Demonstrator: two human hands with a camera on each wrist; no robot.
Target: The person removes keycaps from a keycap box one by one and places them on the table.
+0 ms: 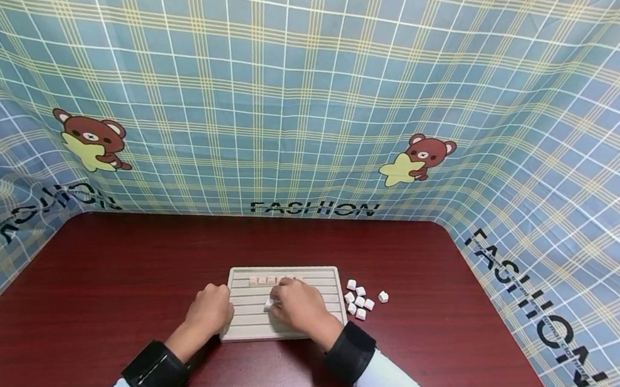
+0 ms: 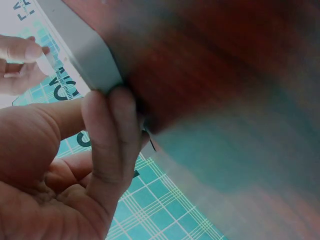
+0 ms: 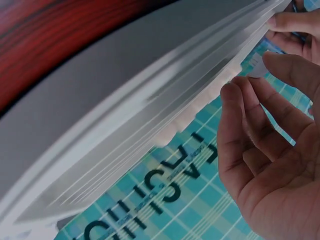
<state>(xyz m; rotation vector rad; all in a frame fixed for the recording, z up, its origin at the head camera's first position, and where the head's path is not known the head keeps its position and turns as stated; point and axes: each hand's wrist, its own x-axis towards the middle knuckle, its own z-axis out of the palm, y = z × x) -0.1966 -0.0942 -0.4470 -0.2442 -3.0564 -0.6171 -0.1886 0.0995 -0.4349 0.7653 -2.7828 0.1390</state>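
The left hand [image 1: 212,308] pinches the left side of the tray [image 1: 252,322]. The right hand [image 1: 300,305], finger and thumb nearly together, pinches a white key [image 1: 269,304] over it. This looks like placing keys; next seems to need gentle lowering. Bare table [image 1: 125,269] lies left; loose keys [image 1: 359,302] crowd the right, well inside the table's right edge.

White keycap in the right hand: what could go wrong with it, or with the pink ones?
The little white keycap is pinched at the fingertips of the right hand, so it might slip and drop. That hand is close to the row of pink keycaps, so it could bump them crooked. The left hand grips the tray at its edge; a tug might jiggle the row.
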